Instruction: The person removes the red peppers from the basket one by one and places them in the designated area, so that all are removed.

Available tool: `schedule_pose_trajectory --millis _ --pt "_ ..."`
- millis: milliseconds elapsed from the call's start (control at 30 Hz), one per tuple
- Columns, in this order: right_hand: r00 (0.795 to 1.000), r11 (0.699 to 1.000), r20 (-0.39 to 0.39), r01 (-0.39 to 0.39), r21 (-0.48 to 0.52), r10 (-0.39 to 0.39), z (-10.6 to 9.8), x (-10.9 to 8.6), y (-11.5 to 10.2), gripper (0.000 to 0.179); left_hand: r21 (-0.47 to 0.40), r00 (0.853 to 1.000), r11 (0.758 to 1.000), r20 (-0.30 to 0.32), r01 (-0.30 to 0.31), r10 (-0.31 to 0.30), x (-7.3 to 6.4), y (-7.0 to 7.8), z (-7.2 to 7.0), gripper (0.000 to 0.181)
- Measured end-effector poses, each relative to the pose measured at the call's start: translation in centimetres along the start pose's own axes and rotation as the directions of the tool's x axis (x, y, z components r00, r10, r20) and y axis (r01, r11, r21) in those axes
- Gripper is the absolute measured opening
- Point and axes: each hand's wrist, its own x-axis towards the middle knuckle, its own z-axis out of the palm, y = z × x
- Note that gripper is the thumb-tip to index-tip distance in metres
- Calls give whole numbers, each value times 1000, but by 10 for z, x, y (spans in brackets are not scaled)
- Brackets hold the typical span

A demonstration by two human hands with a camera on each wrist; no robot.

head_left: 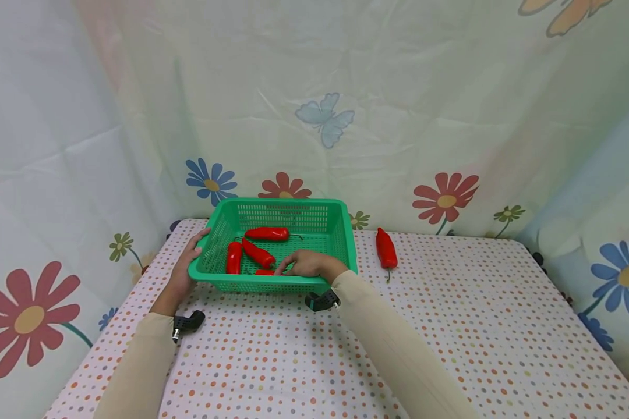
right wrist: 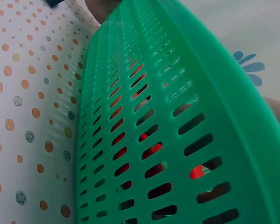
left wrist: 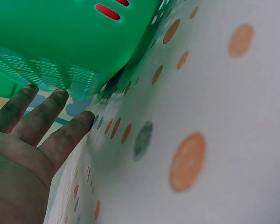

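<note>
A green plastic basket [head_left: 272, 283] with slotted walls stands at the back left of the table. Three red chili peppers lie in full sight on its floor: one along the back [head_left: 267, 233], one slanting [head_left: 258, 254], one at the left [head_left: 234, 258]. My right hand [head_left: 309, 265] reaches over the near wall and grips another red chili pepper [head_left: 264, 272], partly hidden behind the rim. My left hand [head_left: 185, 267] is at the basket's left side, fingers extended along the outer wall. Through the slots in the right wrist view, bits of red chili pepper [right wrist: 152, 150] show.
One more red chili pepper [head_left: 386, 249] lies on the dotted tablecloth [head_left: 451, 314], right of the basket. A flowered curtain [head_left: 377, 145] hangs close behind the table and along both sides. A black wrist camera [head_left: 188, 322] sits on my left wrist.
</note>
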Motion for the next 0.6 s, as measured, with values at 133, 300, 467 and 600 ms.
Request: schedule_pose_trajectory --millis 133,300,467,600 --pt "1000 1000 -4 14 -6 -14 -1 0 0 18 -1 1000 1000 2 -2 2 0 -1 -1 53" --pt "998 999 31 49 -22 -49 -2 0 0 19 -4 1000 1000 -1 -2 2 1 -3 -2 53" --pt "990 996 116 81 -29 -77 -4 2 1 30 3 1000 1000 -4 -3 3 1 -4 -2 53" --pt "981 996 176 86 -25 -80 -4 4 2 38 13 1000 1000 -3 1 -1 1 -4 -2 52"
